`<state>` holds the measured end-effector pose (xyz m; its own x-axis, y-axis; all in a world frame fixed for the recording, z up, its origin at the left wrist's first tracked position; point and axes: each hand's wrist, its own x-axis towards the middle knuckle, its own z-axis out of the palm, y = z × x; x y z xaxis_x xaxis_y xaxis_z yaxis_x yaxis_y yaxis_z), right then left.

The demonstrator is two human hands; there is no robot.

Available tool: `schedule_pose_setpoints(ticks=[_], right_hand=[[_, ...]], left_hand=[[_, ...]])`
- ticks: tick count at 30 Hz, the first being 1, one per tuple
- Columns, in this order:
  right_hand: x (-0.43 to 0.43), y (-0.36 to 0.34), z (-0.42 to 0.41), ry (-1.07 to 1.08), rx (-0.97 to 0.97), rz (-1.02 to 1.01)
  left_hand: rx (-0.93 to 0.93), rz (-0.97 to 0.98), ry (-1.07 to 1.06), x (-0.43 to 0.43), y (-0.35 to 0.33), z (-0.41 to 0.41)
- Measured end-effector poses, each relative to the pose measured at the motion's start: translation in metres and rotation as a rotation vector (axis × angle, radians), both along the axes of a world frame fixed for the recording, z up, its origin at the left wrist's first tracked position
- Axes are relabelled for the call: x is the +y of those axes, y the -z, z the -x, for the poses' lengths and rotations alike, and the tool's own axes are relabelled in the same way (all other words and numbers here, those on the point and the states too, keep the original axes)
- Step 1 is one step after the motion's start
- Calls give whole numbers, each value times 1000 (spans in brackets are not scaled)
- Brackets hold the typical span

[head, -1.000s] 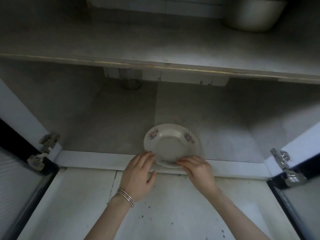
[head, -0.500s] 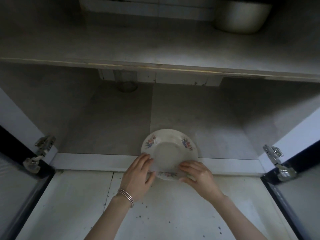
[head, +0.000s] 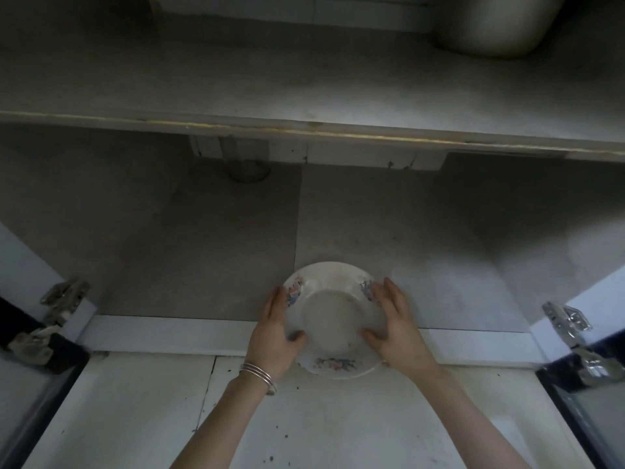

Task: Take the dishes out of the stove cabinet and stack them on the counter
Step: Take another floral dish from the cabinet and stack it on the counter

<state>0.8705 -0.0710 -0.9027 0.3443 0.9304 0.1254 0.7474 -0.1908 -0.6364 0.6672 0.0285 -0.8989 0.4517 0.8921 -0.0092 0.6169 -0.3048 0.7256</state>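
Observation:
A white deep plate (head: pixel 333 316) with small flower prints on its rim is at the front edge of the open stove cabinet, half over the white sill. My left hand (head: pixel 275 330), with silver bangles at the wrist, grips the plate's left rim, thumb on the inside. On the opposite rim my right hand (head: pixel 397 328) holds it the same way. The plate looks lifted slightly off the cabinet floor (head: pixel 203 258), tilted toward me.
The grey counter (head: pixel 236 72) runs across the top, with a metal pot (head: pixel 490 25) at its far right. Both cabinet doors stand open, hinges at left (head: pixel 57 302) and right (head: pixel 568 321). A drain pipe (head: pixel 247 164) hangs at the cabinet's back. White speckled floor lies below.
The plate has slid from inside the cabinet toward me over the sill. Both hands shifted from its near edge to its left and right rims.

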Motion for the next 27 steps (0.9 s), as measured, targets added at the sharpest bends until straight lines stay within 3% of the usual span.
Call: schedule_pose_setpoints(ticks=[5, 13, 19, 24, 27], right_hand=[[13, -6, 0, 215, 357, -7], [-11, -42, 36, 368, 530, -126], [-63, -135, 91, 372, 717, -58], [-102, -235, 139, 406, 970, 94], [-124, -305, 159, 413, 1028, 179]], left_hand=[[-204, 49, -99, 9, 7, -5], [-355, 171, -282, -33, -30, 15], [-359, 261, -456, -92, -124, 69], [-330, 378, -613, -137, -230, 112], [-349, 419, -656, -161, -300, 133]])
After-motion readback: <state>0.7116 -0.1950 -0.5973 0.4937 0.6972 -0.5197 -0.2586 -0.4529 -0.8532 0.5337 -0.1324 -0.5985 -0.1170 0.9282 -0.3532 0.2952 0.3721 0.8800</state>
